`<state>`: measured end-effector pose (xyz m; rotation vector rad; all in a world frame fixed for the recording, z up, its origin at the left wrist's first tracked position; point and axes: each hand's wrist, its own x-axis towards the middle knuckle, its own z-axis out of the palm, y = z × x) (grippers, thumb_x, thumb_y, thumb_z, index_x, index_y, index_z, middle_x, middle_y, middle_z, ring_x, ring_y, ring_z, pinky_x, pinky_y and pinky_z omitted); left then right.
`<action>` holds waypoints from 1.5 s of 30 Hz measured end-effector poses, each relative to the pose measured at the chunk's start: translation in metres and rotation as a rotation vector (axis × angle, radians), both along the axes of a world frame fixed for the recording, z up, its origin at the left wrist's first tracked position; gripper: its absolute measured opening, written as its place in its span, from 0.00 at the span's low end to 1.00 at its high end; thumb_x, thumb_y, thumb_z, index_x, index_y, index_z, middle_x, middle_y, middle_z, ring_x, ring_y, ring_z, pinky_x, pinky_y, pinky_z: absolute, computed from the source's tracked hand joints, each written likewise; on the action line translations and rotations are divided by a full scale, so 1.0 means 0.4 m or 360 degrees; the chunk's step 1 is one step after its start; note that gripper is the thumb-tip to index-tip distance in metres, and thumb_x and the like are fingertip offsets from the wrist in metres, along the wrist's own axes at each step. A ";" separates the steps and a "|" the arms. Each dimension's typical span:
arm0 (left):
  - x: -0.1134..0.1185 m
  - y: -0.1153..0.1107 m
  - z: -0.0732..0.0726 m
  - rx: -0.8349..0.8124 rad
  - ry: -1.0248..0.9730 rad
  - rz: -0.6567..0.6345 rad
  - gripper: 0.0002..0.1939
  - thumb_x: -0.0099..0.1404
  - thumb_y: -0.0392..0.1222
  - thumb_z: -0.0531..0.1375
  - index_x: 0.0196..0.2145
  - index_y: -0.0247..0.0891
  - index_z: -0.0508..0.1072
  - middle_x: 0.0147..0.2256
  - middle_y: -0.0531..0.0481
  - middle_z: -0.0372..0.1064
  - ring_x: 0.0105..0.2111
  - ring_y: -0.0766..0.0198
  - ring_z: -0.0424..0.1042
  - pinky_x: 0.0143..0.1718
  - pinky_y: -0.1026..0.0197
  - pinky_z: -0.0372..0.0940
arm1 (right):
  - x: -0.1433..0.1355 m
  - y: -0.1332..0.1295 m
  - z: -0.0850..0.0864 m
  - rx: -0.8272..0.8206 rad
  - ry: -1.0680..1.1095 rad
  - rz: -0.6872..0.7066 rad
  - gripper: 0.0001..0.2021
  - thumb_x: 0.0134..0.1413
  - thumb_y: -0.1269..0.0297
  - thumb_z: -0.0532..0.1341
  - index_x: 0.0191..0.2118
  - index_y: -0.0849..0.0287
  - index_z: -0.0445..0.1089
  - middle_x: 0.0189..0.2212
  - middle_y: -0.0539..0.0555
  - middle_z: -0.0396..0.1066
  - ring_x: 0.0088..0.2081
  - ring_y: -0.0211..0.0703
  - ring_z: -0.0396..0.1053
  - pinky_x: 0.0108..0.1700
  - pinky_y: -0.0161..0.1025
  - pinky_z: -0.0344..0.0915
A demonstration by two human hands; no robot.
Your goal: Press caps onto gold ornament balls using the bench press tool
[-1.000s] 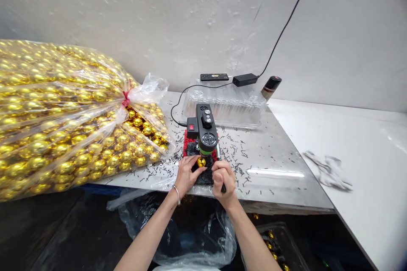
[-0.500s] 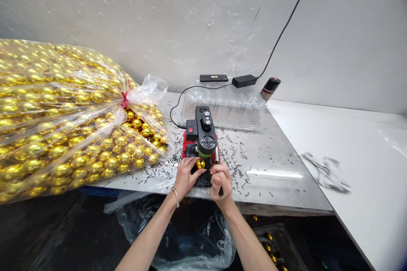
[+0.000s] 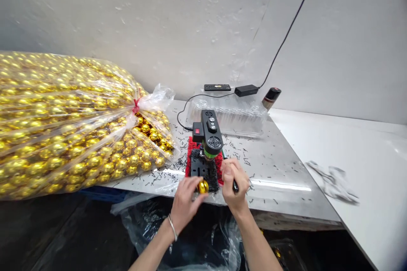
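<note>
A shiny gold ball [image 3: 203, 186] is held between the thumb and fingers of my left hand [image 3: 187, 199], at the front end of a small bench drill press [image 3: 212, 135]. My right hand [image 3: 234, 183] is wrapped round the press's lever handle [image 3: 235, 186], whose black tip shows below the fist. The press has a black head with a red switch and a green ring. Its black slotted base [image 3: 200, 166] lies on a red mat [image 3: 191, 146] and is covered in dark shavings. The tool tip under the head is hard to make out.
A large clear bag of gold balls [image 3: 79, 135] fills the left. Behind the press lie a clear plastic box [image 3: 229, 114], a black power adapter [image 3: 246, 90] and a spray can [image 3: 271, 98]. White gloves [image 3: 333, 180] lie right; a plastic bag [image 3: 190, 237] hangs below the edge.
My left hand has drawn the gold ball out from under the press head toward the table's front edge. My right hand has swung outward with the lever. The view has shifted slightly.
</note>
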<state>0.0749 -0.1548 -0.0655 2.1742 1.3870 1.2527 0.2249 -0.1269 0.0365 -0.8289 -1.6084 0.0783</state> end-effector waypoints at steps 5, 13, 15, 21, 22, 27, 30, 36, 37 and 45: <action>-0.013 -0.157 -0.093 0.0054 0.0249 -0.0268 0.21 0.70 0.40 0.51 0.60 0.42 0.62 0.49 0.41 0.71 0.46 0.60 0.74 0.45 0.61 0.72 | -0.005 0.002 -0.019 0.0051 0.0059 0.0004 0.12 0.57 0.78 0.49 0.25 0.57 0.57 0.24 0.50 0.59 0.29 0.37 0.61 0.30 0.37 0.58; -0.095 0.020 0.009 0.0218 0.0128 0.0178 0.14 0.70 0.38 0.50 0.48 0.40 0.72 0.42 0.42 0.74 0.44 0.58 0.74 0.46 0.56 0.69 | -0.005 0.002 -0.020 0.0066 0.0016 0.0013 0.12 0.56 0.79 0.49 0.26 0.58 0.58 0.23 0.50 0.59 0.28 0.37 0.60 0.28 0.36 0.56; -0.149 0.119 0.077 0.0198 0.0260 0.0515 0.14 0.69 0.40 0.51 0.45 0.37 0.74 0.44 0.38 0.73 0.46 0.52 0.71 0.47 0.48 0.66 | -0.005 0.002 -0.021 0.0072 0.0019 0.0018 0.11 0.56 0.79 0.49 0.26 0.58 0.59 0.23 0.50 0.60 0.28 0.38 0.61 0.29 0.37 0.57; -0.257 0.324 0.169 -0.0535 0.0944 0.0629 0.07 0.58 0.40 0.61 0.24 0.38 0.73 0.30 0.38 0.74 0.42 0.44 0.70 0.48 0.45 0.55 | -0.005 0.001 -0.021 0.0052 -0.0004 0.0006 0.12 0.57 0.78 0.48 0.25 0.57 0.57 0.23 0.50 0.59 0.27 0.37 0.60 0.28 0.37 0.56; -0.261 0.339 0.168 -0.0633 0.0982 0.0584 0.08 0.55 0.38 0.63 0.21 0.37 0.71 0.27 0.39 0.73 0.41 0.44 0.71 0.48 0.46 0.54 | -0.005 0.000 -0.021 0.0047 -0.0006 0.0003 0.12 0.57 0.78 0.49 0.25 0.57 0.57 0.23 0.50 0.59 0.28 0.37 0.60 0.28 0.37 0.56; -0.262 0.354 0.164 -0.0698 0.0895 0.0522 0.03 0.53 0.37 0.63 0.27 0.35 0.74 0.29 0.41 0.73 0.38 0.47 0.73 0.45 0.50 0.59 | -0.006 -0.003 -0.022 0.0016 -0.0012 -0.0015 0.12 0.56 0.77 0.49 0.24 0.57 0.57 0.22 0.50 0.59 0.27 0.37 0.60 0.28 0.36 0.56; -0.260 0.328 0.178 -0.0735 0.0177 0.0459 0.16 0.59 0.41 0.60 0.45 0.36 0.73 0.34 0.44 0.73 0.35 0.55 0.73 0.41 0.54 0.65 | -0.006 -0.004 -0.025 -0.0003 -0.0010 -0.0014 0.12 0.56 0.77 0.48 0.24 0.57 0.58 0.23 0.50 0.60 0.27 0.37 0.60 0.28 0.36 0.56; -0.230 0.210 0.192 -0.1140 -0.1741 -0.0003 0.27 0.57 0.38 0.64 0.54 0.39 0.67 0.38 0.49 0.73 0.36 0.65 0.75 0.39 0.64 0.71 | -0.003 -0.004 -0.032 0.0005 -0.0013 -0.0014 0.13 0.57 0.77 0.48 0.23 0.57 0.57 0.22 0.50 0.59 0.28 0.38 0.61 0.28 0.37 0.56; -0.222 0.190 0.187 -0.1223 -0.1863 -0.0038 0.24 0.60 0.40 0.62 0.54 0.39 0.67 0.39 0.47 0.73 0.37 0.64 0.76 0.38 0.64 0.71 | -0.002 -0.003 -0.032 0.0007 -0.0018 -0.0011 0.13 0.57 0.77 0.48 0.23 0.57 0.56 0.22 0.50 0.59 0.28 0.38 0.61 0.28 0.37 0.56; -0.127 0.120 0.131 -0.1688 -0.2324 0.0001 0.11 0.68 0.38 0.54 0.41 0.32 0.74 0.37 0.44 0.76 0.35 0.65 0.77 0.31 0.69 0.73 | 0.002 0.003 -0.017 0.0039 -0.0047 -0.0003 0.12 0.57 0.78 0.49 0.26 0.57 0.57 0.24 0.50 0.59 0.28 0.37 0.60 0.29 0.37 0.57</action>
